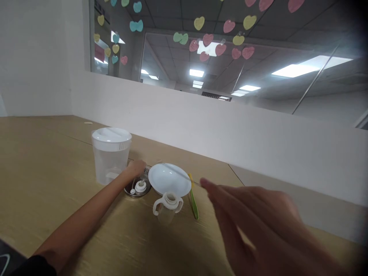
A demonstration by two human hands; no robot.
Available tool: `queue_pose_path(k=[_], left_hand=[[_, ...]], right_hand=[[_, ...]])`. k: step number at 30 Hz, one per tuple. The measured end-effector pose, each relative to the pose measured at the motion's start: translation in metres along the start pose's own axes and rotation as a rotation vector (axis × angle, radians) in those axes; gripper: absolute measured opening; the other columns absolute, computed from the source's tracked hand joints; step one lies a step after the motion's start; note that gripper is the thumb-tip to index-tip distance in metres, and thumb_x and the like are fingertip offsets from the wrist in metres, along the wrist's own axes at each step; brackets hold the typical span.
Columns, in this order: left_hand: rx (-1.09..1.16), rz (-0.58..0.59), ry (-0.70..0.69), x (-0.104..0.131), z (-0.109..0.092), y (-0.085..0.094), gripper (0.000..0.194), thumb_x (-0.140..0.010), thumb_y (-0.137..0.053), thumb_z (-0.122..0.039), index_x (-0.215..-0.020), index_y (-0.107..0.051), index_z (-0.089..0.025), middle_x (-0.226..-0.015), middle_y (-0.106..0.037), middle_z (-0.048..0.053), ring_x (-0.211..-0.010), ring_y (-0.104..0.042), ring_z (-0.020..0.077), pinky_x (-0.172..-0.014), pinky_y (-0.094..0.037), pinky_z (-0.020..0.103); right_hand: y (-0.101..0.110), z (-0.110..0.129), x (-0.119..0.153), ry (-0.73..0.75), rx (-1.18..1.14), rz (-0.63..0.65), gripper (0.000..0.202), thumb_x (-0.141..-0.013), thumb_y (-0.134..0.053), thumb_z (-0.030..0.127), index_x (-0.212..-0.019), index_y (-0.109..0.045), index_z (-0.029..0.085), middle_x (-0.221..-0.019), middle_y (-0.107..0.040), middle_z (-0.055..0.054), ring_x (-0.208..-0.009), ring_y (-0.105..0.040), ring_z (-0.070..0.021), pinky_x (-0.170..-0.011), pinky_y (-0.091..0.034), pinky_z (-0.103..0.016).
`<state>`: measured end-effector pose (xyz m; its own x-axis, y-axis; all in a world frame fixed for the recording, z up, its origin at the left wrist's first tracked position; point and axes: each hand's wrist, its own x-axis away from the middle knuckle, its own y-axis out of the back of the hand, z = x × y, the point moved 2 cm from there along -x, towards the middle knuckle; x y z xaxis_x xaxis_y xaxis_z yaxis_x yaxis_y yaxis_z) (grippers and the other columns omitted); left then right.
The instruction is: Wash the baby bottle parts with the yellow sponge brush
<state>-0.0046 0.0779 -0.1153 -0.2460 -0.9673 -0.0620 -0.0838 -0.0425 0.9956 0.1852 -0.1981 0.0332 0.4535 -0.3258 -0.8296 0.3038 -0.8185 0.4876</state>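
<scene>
Tabletop [43, 165]: light wood, crossed by thin dark seams, with every vessel standing on it.
Window [172, 76]: tilted in view above the white wall [172, 111], showing ceiling lights.
Right hand [258, 218]: large in the foreground, blurred, fingers reaching toward the brush and well apart from the left; whether the fingertips meet or pinch anything, I cannot tell.
Left hand [137, 168]: at the end of a forearm with a black sleeve [37, 266], over the tray's far side, fingers curled down; whether it grips a part, I cannot tell.
Lidded container [112, 157]: see-through, upright, white lid on, left of the tray and partly behind the left forearm.
Bowl [169, 178]: white, just right of the tray.
Handled bottle [166, 214]: clear body, two white handles, upright with its mouth uncovered, in front of the bowl.
Tray [138, 195]: round, metal, between container and bowl.
Brush [194, 207]: green handle, yellow far end, lying right of the bowl.
Paper hearts [199, 23]: pink, yellow, green and blue, on the window.
White collar [140, 187]: in the tray, near its front.
Small white piece [132, 191]: just left of the collar.
</scene>
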Motion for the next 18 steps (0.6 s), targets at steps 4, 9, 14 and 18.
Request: queue_pose_path(k=[4, 9, 14, 18], left_hand=[[-0.034, -0.162, 0.103, -0.004, -0.002, -0.002, 0.034, -0.083, -0.036, -0.007, -0.112, -0.053, -0.005, -0.105, -0.059, 0.023, -0.1, -0.058, 0.0262, -0.08, -0.046, 0.036], [-0.006, -0.176, 0.114, -0.015, 0.001, -0.016, 0.032, -0.085, -0.033, -0.008, -0.107, -0.056, -0.007, -0.102, -0.06, 0.02, -0.097, -0.059, 0.0237, -0.077, -0.048, 0.033], [0.063, -0.087, 0.079, -0.029, 0.011, -0.026, 0.026, -0.088, -0.038, -0.016, -0.099, -0.062, -0.012, -0.097, -0.064, 0.014, -0.093, -0.06, 0.019, -0.079, -0.047, 0.031], [0.098, -0.027, 0.045, -0.035, 0.014, -0.029, 0.024, -0.088, -0.045, -0.027, -0.101, -0.059, -0.012, -0.1, -0.062, 0.008, -0.092, -0.059, 0.0168, -0.08, -0.048, 0.036]], right_hand=[[-0.001, -0.019, 0.0, -0.164, 0.091, -0.072, 0.02, -0.085, -0.047, 0.018, -0.095, -0.063, 0.025, -0.073, -0.065, 0.0, -0.065, -0.057, -0.0158, -0.06, -0.039, -0.03], [-0.009, -0.039, -0.002, -0.137, 0.153, -0.084, 0.019, -0.085, -0.047, 0.02, -0.096, -0.063, 0.022, -0.07, -0.064, 0.0, -0.061, -0.055, -0.0153, -0.06, -0.039, -0.03], [-0.019, -0.048, -0.005, -0.147, 0.13, -0.037, 0.02, -0.084, -0.047, 0.018, -0.094, -0.064, 0.021, -0.07, -0.064, -0.001, -0.065, -0.057, -0.0157, -0.06, -0.039, -0.03], [-0.025, -0.052, -0.008, -0.181, 0.097, 0.016, 0.022, -0.084, -0.046, 0.018, -0.095, -0.064, 0.022, -0.072, -0.066, 0.0, -0.068, -0.058, -0.016, -0.062, -0.039, -0.03]])
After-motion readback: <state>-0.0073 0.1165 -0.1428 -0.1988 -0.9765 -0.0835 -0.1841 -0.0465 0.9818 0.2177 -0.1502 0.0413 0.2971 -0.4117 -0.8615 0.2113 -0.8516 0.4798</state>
